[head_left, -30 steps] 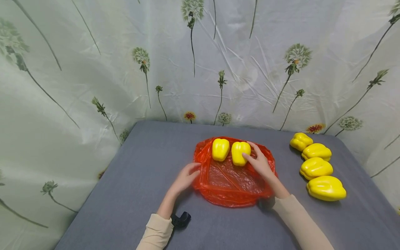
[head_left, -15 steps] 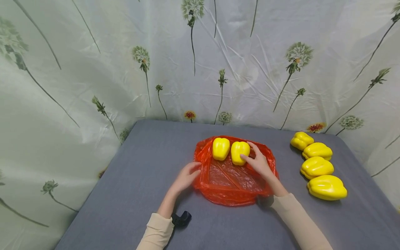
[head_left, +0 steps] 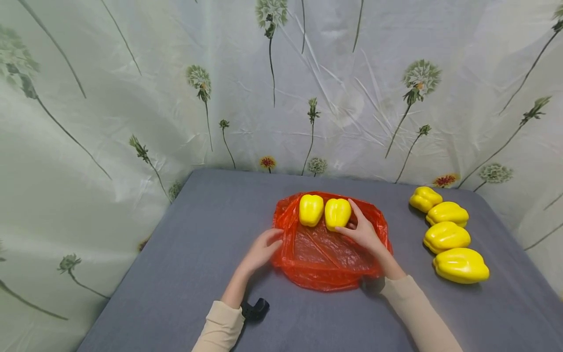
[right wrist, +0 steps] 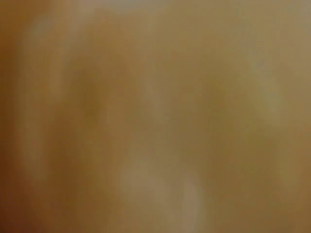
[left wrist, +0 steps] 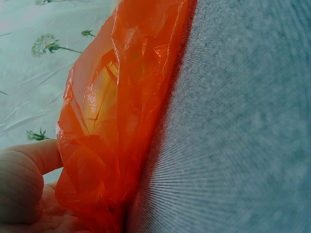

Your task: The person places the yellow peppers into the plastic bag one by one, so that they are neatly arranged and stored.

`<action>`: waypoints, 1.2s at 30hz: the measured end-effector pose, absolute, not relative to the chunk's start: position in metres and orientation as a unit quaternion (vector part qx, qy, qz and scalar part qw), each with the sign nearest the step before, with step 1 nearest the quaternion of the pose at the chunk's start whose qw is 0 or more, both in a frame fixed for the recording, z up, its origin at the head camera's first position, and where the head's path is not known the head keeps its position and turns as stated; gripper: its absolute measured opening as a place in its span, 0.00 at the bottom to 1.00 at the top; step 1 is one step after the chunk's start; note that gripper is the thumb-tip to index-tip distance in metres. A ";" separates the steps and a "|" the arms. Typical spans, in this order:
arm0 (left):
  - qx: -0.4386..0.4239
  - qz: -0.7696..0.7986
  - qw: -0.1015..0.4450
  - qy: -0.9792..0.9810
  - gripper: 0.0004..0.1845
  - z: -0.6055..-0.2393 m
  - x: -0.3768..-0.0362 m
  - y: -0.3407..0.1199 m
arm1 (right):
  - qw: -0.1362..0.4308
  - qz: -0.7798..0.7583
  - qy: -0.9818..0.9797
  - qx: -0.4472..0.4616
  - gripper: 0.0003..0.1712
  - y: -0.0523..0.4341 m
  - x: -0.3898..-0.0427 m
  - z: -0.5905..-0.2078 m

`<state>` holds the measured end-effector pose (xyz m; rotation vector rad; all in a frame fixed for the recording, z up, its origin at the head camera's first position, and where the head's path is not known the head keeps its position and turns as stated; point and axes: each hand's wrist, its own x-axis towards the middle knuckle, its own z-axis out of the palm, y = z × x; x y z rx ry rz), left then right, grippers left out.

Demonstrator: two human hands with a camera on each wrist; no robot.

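A red plastic bag point(head_left: 325, 259) lies spread on the grey table point(head_left: 198, 220). Two yellow peppers sit on its far part, one on the left point(head_left: 311, 209) and one on the right point(head_left: 337, 213). My right hand point(head_left: 362, 232) holds the right pepper, thumb beneath it and a finger along its right side. My left hand point(head_left: 261, 249) grips the bag's left edge. In the left wrist view the bag point(left wrist: 112, 121) bunches up against my thumb and palm point(left wrist: 24, 189). The right wrist view is a brown blur.
Several more yellow peppers point(head_left: 446, 230) lie in a row along the table's right side. A flower-print curtain point(head_left: 132, 98) hangs round the back and sides. A small black wrist mount point(head_left: 255, 309) sits by my left sleeve.
My right hand and the right pepper have shifted slightly left, toward the other pepper. The left hand stays at the bag's edge.
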<state>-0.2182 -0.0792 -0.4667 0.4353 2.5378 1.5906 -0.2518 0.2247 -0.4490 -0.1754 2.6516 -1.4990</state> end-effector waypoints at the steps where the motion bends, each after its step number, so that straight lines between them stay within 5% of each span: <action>1: 0.141 0.527 0.060 0.836 0.19 -0.467 -0.218 -0.079 | 0.046 -0.491 0.868 -0.059 0.55 0.225 -0.251 -0.449; 36: 0.143 0.511 0.056 0.846 0.20 -0.465 -0.218 -0.078 | 0.069 -0.459 0.883 -0.066 0.56 0.220 -0.255 -0.449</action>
